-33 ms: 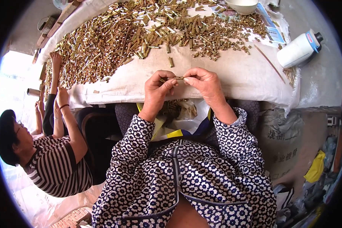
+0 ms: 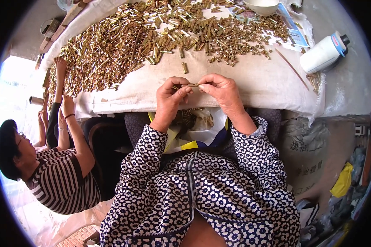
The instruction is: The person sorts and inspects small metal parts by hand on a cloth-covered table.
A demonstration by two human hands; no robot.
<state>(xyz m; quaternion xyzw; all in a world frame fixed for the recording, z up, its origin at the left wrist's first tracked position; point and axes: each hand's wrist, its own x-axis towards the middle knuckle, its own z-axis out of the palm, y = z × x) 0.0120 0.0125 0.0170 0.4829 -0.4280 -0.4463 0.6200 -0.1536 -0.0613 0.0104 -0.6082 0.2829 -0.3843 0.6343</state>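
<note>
Above the near edge of the cloth-covered table (image 2: 251,88), my two hands meet over a thin brass-coloured metal piece (image 2: 189,85). My left hand (image 2: 170,99) pinches one end between thumb and fingers, with some brass showing by its curled fingers. The thumb and forefinger of my right hand (image 2: 223,94) close on the other end. Fingertips cover much of the piece, so its exact kind is hidden. Just beyond my hands a short brass cylinder (image 2: 184,67) stands apart from a wide heap of small brass pieces (image 2: 103,57). An open bag (image 2: 212,136) with brass pieces inside lies below my hands.
A white bottle (image 2: 321,53) lies at the table's right end, near a thin brown stick (image 2: 292,69). A pale bowl (image 2: 263,6) stands at the back. On the left, a person in a striped shirt (image 2: 66,177) sits with hands by the heap.
</note>
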